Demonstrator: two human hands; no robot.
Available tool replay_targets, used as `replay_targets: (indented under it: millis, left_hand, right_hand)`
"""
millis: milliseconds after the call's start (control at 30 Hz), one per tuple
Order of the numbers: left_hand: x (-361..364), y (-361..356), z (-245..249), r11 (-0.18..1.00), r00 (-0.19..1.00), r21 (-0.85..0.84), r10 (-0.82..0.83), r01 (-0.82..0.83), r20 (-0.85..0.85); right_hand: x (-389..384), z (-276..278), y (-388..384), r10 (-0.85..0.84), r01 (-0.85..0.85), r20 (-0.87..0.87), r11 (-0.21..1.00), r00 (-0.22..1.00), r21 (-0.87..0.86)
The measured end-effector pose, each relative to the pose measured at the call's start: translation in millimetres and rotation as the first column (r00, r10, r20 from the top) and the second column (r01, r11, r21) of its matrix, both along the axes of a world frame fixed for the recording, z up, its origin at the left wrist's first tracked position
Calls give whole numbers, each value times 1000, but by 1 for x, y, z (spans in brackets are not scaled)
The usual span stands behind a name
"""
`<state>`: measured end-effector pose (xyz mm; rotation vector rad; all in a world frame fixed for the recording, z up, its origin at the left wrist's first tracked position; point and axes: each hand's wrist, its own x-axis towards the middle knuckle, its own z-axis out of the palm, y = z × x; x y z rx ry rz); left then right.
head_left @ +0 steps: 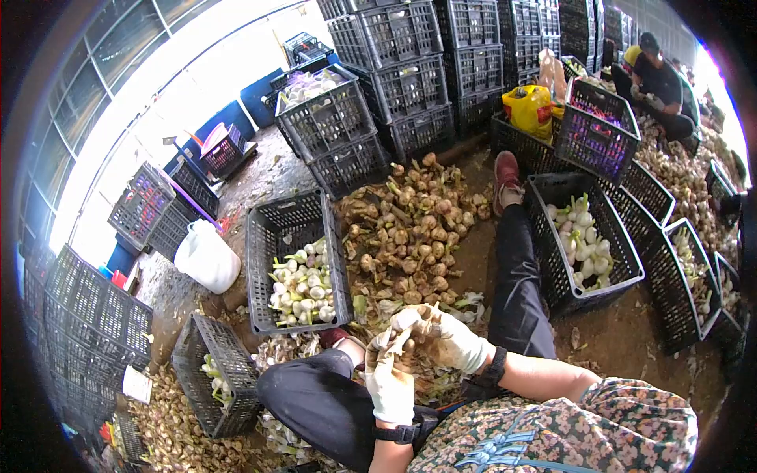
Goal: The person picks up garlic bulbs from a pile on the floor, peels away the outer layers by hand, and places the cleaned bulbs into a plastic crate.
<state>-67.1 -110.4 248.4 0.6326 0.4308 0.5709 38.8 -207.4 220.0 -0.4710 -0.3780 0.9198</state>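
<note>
Both my hands wear pale gloves with brown, dirty fingers and meet above my lap. My left hand (389, 378) has its fingers closed around something pale, perhaps a garlic bulb, mostly hidden. My right hand (449, 337) is curled against it, fingers bent over the same spot; what they grip is too covered to name. Beyond them lies a heap of brown, unpeeled garlic bulbs (414, 236) on the ground. Left of the heap, a black crate (260, 260) holds clean white garlic (303, 288). Another black crate (631, 272) with white garlic (583, 240) stands beyond my right leg.
Tall stacks of black crates (406, 75) rise behind the heap. A white bucket (208, 256) stands at left, near a tilted crate (229, 355). A yellow bag (528, 110) sits at the upper right. Farther right, a person (662, 83) crouches by more garlic.
</note>
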Motion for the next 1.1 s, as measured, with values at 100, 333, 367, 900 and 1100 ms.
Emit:
replay_targets:
  millis: [100, 333, 367, 900, 1100]
  left_hand:
    - [-4, 10, -9, 995, 995, 102, 1, 10, -101]
    - [-3, -3, -15, 453, 978, 891, 199, -38, -59]
    - [-5, -2, -5, 271, 987, 963, 156, -14, -30]
    - [-6, 16, 37, 58, 936, 982, 299, 178, -187]
    - [-5, 21, 46, -205, 953, 961, 275, 184, -124]
  right_hand:
    - [-3, 1, 2, -21, 21, -8, 1000, 1000, 2]
    - [2, -5, 6, -215, 246, 127, 908, 968, -339]
    - [5, -9, 9, -268, 280, 89, 868, 959, -411]
    - [7, 21, -10, 37, -6, 148, 979, 988, -203]
    - [6, 28, -17, 35, 52, 276, 952, 961, -301]
